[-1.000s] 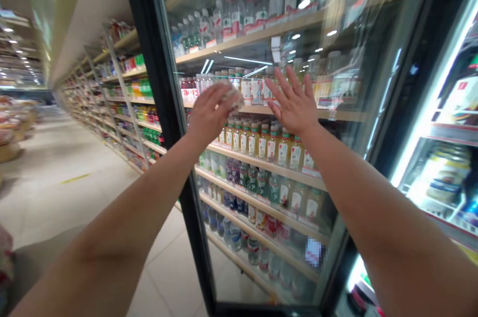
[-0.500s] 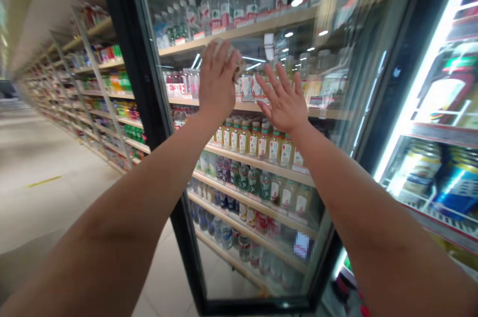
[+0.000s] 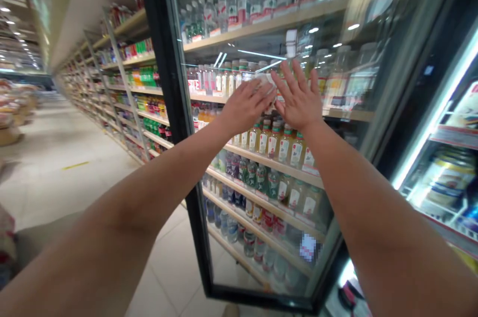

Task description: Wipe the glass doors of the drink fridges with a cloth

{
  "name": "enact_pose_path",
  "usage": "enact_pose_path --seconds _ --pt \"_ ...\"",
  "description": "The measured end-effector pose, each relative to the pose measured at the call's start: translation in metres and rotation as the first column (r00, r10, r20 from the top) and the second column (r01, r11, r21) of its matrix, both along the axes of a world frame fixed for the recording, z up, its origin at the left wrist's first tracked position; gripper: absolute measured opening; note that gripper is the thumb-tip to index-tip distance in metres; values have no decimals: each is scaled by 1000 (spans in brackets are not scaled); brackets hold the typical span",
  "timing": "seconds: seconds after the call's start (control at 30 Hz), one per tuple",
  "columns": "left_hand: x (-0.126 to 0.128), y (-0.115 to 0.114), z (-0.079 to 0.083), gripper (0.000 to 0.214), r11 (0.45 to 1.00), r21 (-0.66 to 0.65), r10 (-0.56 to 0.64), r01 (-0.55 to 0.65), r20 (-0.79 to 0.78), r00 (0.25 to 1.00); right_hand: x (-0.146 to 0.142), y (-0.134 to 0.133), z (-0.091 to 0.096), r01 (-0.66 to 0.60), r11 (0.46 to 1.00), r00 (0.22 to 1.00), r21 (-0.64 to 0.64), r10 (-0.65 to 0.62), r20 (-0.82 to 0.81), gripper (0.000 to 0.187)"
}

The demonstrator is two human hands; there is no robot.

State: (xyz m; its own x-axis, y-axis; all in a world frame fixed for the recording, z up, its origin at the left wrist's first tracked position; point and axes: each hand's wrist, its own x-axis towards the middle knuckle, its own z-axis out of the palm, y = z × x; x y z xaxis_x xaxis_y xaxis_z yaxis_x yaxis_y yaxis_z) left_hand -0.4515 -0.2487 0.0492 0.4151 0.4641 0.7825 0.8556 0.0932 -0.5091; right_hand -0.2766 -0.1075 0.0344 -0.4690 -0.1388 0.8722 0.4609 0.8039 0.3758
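My left hand (image 3: 242,106) presses a pale crumpled cloth (image 3: 267,83) against the glass door (image 3: 347,167) of a drinks cooler, at about head height. The cloth peeks out past my fingertips. My right hand (image 3: 299,99) lies flat on the same glass just to the right, fingers spread and pointing up, holding nothing. The two hands nearly touch. Behind the glass are shelves of bottled drinks (image 3: 274,143).
The door's black frame (image 3: 175,108) runs down the left of the glass. A lit cooler compartment (image 3: 448,172) stands at the right. A long aisle of stocked shelves (image 3: 123,88) and tiled floor (image 3: 56,182) stretch away on the left.
My left hand with the cloth swept up the glass, then came back down and rightward until it is close beside my right hand. My right hand stayed flat on the glass.
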Motion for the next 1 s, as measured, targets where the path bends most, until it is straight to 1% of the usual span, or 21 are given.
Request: enact_pose_path --seconds 0.03,0.07,0.13,0.2,0.23,0.27,0.33,0.4,0.43,0.47,0.53,0.57,0.6,0.63,0.73,0.77,0.8,0.83,0.9,0.93,1.0 --pt "-3 -2 -2 42 1000 -3 3 -3 18 1000 -1 1 0 -8 1000 1000 1 8 -5 63" --pt "-7 -5 -1 43 999 34 8 -10 61 998 -2 1 -1 -13 1000 1000 -1 13 -10 64" --pt "-18 -11 3 45 981 190 14 -48 177 984 -4 2 -1 -14 1000 1000 -12 13 -16 64" --pt "-27 -16 3 47 956 282 12 -80 235 972 -5 2 -2 -13 1000 1000 -16 13 -14 63" --pt "-29 -18 1 46 961 268 14 -74 219 976 -5 2 -2 -15 1000 1000 -16 15 -17 62" --pt "-30 -20 -2 45 976 212 15 -52 173 985 -5 2 -3 -15 1000 1000 -15 14 -19 62" --pt "-31 -23 -5 39 1000 18 -3 2 17 1000 -4 2 -3 -10 1000 1000 -8 10 -23 62" --pt "-36 -24 1 38 991 -129 -34 21 -100 994 -4 3 -4 -11 1000 999 -1 11 -31 61" --pt "-39 -24 7 39 991 -132 -33 19 -106 994 -4 3 -4 -14 1000 999 3 14 -35 61" --pt "-41 -23 15 41 998 -70 -15 11 -60 998 -4 3 -4 -17 1000 999 6 17 -35 61" --pt "-42 -18 27 46 992 125 19 -33 110 994 -4 3 -4 -20 1000 999 12 20 -39 61" --pt "-40 -14 30 48 980 193 22 -56 176 984 -4 3 -4 -18 1000 999 15 19 -38 61" --pt "-35 -10 31 49 973 223 19 -66 206 978 -4 3 -4 -18 1000 999 18 18 -42 61" --pt "-28 -7 30 50 977 204 15 -55 190 982 -4 3 -4 -19 1000 999 19 19 -44 61" --pt "-9 -2 27 45 999 35 -4 2 49 999 -3 2 -4 -13 1000 999 20 14 -53 62" --pt "-7 -2 29 43 999 40 -1 -1 52 999 -3 2 -4 -3 1000 999 24 4 -51 62" --pt "-6 -3 31 43 996 83 7 -14 87 996 -2 1 -4 10 1000 999 28 -8 -51 62" --pt "-8 -4 34 45 987 155 15 -38 144 989 -2 1 -4 21 999 999 35 -20 -48 62" --pt "-13 -6 37 50 947 306 15 -99 265 964 -1 0 -4 29 998 998 48 -26 -48 61" --pt "-15 -6 35 52 936 335 11 -108 281 960 -1 -1 -4 25 998 999 52 -22 -49 61" --pt "-17 -8 25 53 962 266 10 -63 198 980 -1 -2 -4 9 999 998 49 -6 -57 61"
